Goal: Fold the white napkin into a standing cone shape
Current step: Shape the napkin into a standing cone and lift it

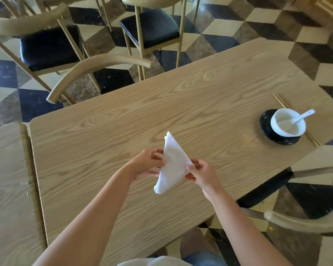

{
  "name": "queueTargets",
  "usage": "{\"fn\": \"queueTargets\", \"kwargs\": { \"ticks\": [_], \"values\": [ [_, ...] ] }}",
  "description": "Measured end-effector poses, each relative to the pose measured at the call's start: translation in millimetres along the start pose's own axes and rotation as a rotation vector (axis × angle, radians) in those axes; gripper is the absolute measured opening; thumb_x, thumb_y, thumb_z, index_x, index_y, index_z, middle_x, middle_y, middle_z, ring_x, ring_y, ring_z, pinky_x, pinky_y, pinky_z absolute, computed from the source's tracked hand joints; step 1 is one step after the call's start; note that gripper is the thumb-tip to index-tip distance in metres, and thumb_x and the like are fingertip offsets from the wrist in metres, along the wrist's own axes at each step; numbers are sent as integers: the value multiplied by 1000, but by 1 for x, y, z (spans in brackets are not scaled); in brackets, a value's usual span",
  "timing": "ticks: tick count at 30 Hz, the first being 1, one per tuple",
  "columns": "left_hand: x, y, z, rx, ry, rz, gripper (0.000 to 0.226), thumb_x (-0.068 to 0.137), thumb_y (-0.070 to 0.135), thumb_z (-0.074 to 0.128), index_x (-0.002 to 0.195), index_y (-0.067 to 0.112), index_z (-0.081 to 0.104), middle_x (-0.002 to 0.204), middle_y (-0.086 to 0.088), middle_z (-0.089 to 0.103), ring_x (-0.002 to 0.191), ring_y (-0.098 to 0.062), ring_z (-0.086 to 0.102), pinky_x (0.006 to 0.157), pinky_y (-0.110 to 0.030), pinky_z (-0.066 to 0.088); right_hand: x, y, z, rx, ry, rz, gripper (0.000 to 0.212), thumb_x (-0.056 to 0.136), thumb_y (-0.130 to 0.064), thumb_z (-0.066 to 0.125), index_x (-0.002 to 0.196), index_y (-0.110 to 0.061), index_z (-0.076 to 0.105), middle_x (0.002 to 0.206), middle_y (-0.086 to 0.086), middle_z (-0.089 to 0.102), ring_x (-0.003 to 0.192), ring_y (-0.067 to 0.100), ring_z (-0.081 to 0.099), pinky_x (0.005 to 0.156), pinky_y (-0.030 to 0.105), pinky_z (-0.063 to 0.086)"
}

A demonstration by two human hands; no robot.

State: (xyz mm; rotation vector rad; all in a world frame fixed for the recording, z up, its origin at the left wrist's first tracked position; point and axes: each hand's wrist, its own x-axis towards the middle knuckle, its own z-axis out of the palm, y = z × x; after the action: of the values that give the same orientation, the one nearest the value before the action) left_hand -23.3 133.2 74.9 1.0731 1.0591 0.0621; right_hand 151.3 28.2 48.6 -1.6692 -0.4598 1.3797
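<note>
Checkered floor tiles and pale chairs are surrounding a wood-grain worktop (181, 96), and far off to the person's right a white bowl (287, 122) with a spoon (302, 117) is sitting on a dark saucer (267, 129), with chopsticks (281, 101) lying beside it, well apart from the work.

From the head camera, the person is holding the white napkin (173, 164) up over the middle of the worktop; whether its lower end is touching the wood is hard to tell. It is already folded into a narrow triangle, its long axis running from a pointed tip on the far side down to a rounded, bunched end nearest the body. The left hand (144, 163) is pinching the napkin's left edge, fingers closed on the cloth about midway along. The right hand (202, 173) is gripping the opposite edge, thumb and fingers clamped on the fabric. Both hands are sitting equally close, one on each side of that axis, so the coming roll into a cone probably depends on wrapping one edge around toward the other.
</note>
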Motion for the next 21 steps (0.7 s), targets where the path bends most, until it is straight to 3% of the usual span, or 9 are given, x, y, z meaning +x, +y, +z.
{"fn": "queueTargets", "kwargs": {
  "ticks": [3,8,16,21],
  "values": [
    [2,3,13,40,-16,28,37,86,-3,54,119,14,55,91,-3,61,75,-12,64,72,-30,56,-9,-1,-9,45,51,-6,10,84,3,59,93,-3,60,81,12,63,72,21,62,59,27,56],
    [1,13,41,85,-82,61,37,86,-1,55,119,15,55,97,-5,62,83,-16,66,75,-31,57,-29,-5,-38,59,124,-23,18,82,0,62,100,1,60,82,11,66,67,20,66,59,29,54],
    [-8,37,119,114,-137,115,35,86,2,59,119,14,56,98,-6,64,85,-18,67,73,-30,57,-72,-10,-108,126,200,-63,29,80,-6,67,108,0,59,99,17,67,87,27,68,71,35,58],
    [-17,45,192,143,-138,154,37,86,1,59,121,13,55,93,-3,65,81,-16,67,74,-33,57,-109,-7,-169,181,226,-118,17,83,-3,64,99,-3,61,94,16,66,84,24,66,69,33,58]
  ]
}}
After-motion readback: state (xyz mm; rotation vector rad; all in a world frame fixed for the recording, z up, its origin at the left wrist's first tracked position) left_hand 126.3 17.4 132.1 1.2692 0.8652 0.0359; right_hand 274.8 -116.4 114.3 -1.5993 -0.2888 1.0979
